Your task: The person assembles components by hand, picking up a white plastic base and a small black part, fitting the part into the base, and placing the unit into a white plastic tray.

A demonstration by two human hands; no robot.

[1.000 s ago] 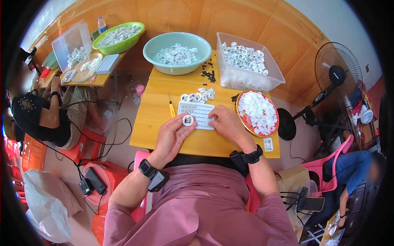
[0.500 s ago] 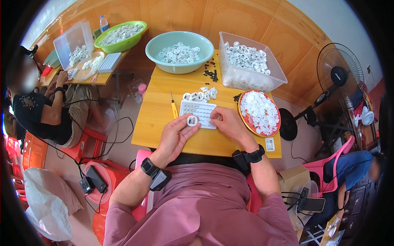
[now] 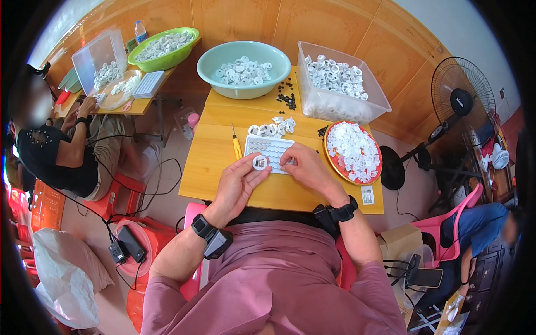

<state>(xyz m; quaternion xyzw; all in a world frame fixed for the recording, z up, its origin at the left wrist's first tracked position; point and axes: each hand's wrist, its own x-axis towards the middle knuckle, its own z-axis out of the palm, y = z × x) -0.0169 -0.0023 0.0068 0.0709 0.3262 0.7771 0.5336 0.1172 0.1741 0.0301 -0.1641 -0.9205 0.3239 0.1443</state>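
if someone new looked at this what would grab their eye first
Probably the left hand holding a round white part by the near left corner of a pale tray, with the right hand at the tray's right end. Next, the blue-green basin and clear plastic bin at the table's far side, both holding heaps of white parts, and the red plate of small white pieces at right.

White round part (image 3: 260, 163); pale tray (image 3: 269, 147); yellow-handled screwdriver (image 3: 237, 148).
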